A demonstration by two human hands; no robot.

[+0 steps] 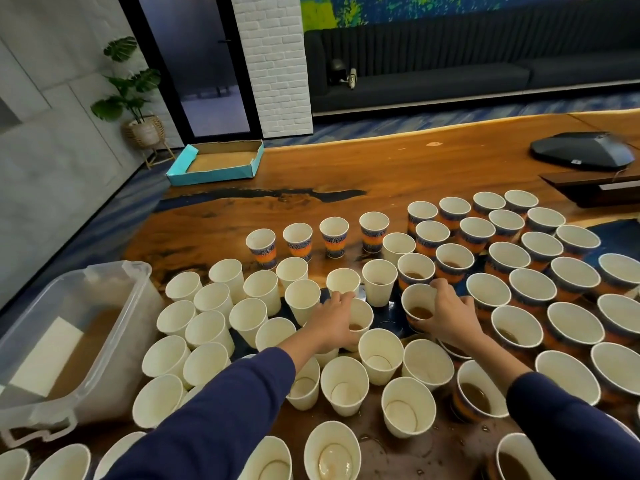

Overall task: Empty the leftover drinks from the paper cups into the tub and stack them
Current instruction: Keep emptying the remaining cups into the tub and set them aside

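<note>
Several paper cups cover the wooden table (398, 168), plain white ones on the left and patterned orange-and-blue ones on the right. My left hand (334, 322) grips a white cup (360, 318) holding a little brown drink, at the table's middle. My right hand (446, 315) grips a patterned cup (417, 304) with brown liquid in it. A clear plastic tub (104, 341) with brown liquid inside stands at the left edge. Both cups stand upright among the others.
Cups crowd close around both hands; several hold brown liquid, such as one at the near right (476, 393). Drops of spilled drink (377, 441) wet the near table. A teal cardboard tray (216, 164) sits far left, and a black device (581, 150) far right.
</note>
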